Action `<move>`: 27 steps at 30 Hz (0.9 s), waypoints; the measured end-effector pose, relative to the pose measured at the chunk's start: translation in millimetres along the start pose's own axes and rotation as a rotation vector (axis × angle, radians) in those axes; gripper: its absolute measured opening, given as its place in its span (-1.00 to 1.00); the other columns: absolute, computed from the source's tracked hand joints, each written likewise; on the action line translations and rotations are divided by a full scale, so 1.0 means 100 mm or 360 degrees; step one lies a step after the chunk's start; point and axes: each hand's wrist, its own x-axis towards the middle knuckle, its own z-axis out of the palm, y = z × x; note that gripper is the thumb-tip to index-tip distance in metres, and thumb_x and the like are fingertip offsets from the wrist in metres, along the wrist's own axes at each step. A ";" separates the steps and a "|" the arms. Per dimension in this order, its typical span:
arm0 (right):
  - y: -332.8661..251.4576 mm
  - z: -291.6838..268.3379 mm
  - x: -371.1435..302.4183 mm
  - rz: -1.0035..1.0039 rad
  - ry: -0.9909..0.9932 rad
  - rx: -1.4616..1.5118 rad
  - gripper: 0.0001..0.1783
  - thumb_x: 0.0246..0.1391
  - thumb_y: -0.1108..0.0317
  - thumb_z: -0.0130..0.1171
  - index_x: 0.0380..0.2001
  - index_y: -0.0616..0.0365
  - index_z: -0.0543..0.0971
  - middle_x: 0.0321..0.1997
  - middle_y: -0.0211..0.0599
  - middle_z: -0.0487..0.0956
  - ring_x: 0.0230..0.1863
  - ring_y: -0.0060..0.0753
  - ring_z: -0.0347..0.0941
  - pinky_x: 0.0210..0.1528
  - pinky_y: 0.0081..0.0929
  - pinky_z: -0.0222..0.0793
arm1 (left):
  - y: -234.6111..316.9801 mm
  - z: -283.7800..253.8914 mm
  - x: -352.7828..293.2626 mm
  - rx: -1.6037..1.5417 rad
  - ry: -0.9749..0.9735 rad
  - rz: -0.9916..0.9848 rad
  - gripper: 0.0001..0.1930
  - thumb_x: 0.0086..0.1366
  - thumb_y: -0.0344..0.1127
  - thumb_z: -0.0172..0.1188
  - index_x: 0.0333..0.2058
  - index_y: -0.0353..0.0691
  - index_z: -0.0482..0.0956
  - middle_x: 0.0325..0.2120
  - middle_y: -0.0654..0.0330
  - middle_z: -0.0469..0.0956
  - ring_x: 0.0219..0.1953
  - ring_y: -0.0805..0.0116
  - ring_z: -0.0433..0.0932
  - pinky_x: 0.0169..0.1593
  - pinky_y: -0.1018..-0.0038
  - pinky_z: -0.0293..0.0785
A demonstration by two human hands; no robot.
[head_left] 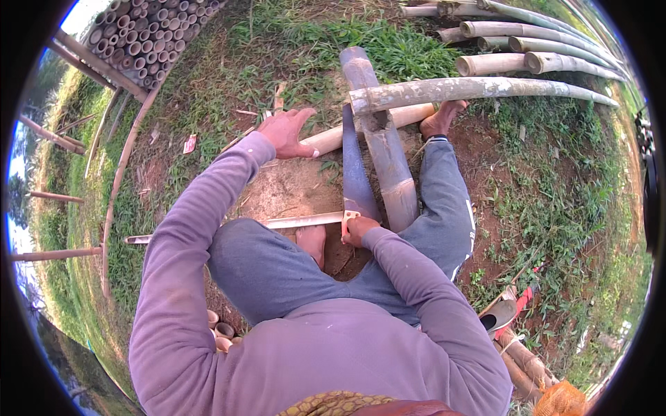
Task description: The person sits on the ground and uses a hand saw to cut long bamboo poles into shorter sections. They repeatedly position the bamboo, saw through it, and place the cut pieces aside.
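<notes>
My right hand is closed around the pale orange handle of a handsaw. The saw's broad blade points away from me, its far part beside a slim tan bamboo pole. My left hand is open, thumb and fingers apart, just by the left end of that pole; whether it touches the pole I cannot tell. A thick grey bamboo piece lies lengthwise under the slim pole, right of the blade. My bare right foot rests at the slim pole's right end.
A mottled bamboo pole crosses the grey piece farther out. Several long poles lie at the far right. Cut bamboo sections are stacked at the far left. A long pale strip lies near my left foot. A shoe sits at the lower right.
</notes>
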 end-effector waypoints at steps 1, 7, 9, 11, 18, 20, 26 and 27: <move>0.03 0.03 0.02 -0.0021 0.0033 0.0032 -0.40 0.21 -0.11 0.37 0.11 0.15 0.68 0.18 0.14 0.71 0.22 0.12 0.67 0.27 -0.01 0.57 | 0.19 -0.01 0.39 0.0145 0.0099 0.0059 0.16 0.12 0.39 0.52 0.54 -0.06 0.18 0.30 -0.12 0.50 0.34 -0.16 0.52 0.39 -0.10 0.43; 0.16 -0.04 -0.06 -0.0216 0.0034 0.0280 -0.38 0.27 -0.09 0.33 0.17 0.19 0.64 0.19 0.09 0.71 0.24 0.11 0.66 0.29 -0.02 0.56 | 0.87 0.26 1.99 0.0281 0.0043 -0.0138 0.18 0.00 0.38 0.60 0.47 -0.06 0.24 0.26 -0.04 0.54 0.31 -0.09 0.56 0.38 0.01 0.41; 0.36 0.03 -0.06 -0.0192 0.0268 0.0301 -0.40 0.27 -0.07 0.33 0.16 0.17 0.65 0.15 0.10 0.72 0.22 0.14 0.66 0.27 -0.03 0.56 | 0.87 0.31 2.13 0.0361 0.0046 -0.0134 0.06 0.00 0.32 0.62 0.36 -0.09 0.35 0.21 0.01 0.57 0.28 -0.06 0.59 0.35 0.02 0.41; 0.45 0.02 -0.07 -0.0165 0.0434 0.0453 -0.41 0.27 -0.05 0.34 0.16 0.17 0.65 0.11 0.10 0.73 0.19 0.14 0.67 0.25 -0.04 0.57 | 0.84 0.21 2.00 0.0384 0.0138 -0.0024 0.01 -0.03 0.24 0.62 0.31 -0.11 0.39 0.15 0.03 0.59 0.24 -0.04 0.60 0.31 0.03 0.41; 0.91 -0.86 -0.28 0.0093 0.1441 0.1507 -0.39 0.31 0.00 0.36 0.21 0.28 0.65 0.10 0.02 0.75 0.13 -0.03 0.71 0.24 -0.21 0.56 | -0.02 -0.20 0.31 0.0320 0.0208 0.0046 -0.10 -0.11 0.07 0.57 0.24 -0.08 0.46 0.00 0.10 0.57 0.11 0.08 0.60 0.28 0.11 0.30; 1.04 -1.29 -0.30 0.0018 0.1666 0.2376 -0.45 0.42 0.06 0.33 0.22 0.31 0.61 0.03 -0.19 0.73 -0.01 -0.35 0.68 -0.02 -0.38 0.60 | -0.56 -0.14 -0.49 0.0394 0.0333 -0.0094 -0.08 -0.15 -0.01 0.59 0.25 -0.06 0.45 0.00 0.12 0.57 0.11 0.08 0.59 0.34 0.10 0.27; 1.44 -2.61 -0.33 -0.0373 0.1776 0.3598 0.23 0.21 -0.55 0.24 0.59 0.20 0.18 0.52 0.06 0.36 0.41 0.08 0.44 0.40 0.10 0.39 | -1.97 0.15 -2.79 0.0806 0.0811 -0.0628 -0.05 -0.14 -0.23 0.63 0.32 0.03 0.43 0.20 0.18 0.57 0.29 0.15 0.55 0.53 -0.08 0.10; 1.27 -2.77 -0.39 -0.0516 0.1748 0.3727 0.27 0.19 -0.57 0.24 0.61 0.18 0.13 0.57 0.08 0.31 0.45 0.14 0.41 0.45 0.18 0.33 | -2.15 0.20 -3.12 0.0831 0.0812 -0.0804 -0.02 -0.13 -0.24 0.64 0.34 0.04 0.41 0.24 0.20 0.55 0.32 0.17 0.54 0.54 -0.10 0.07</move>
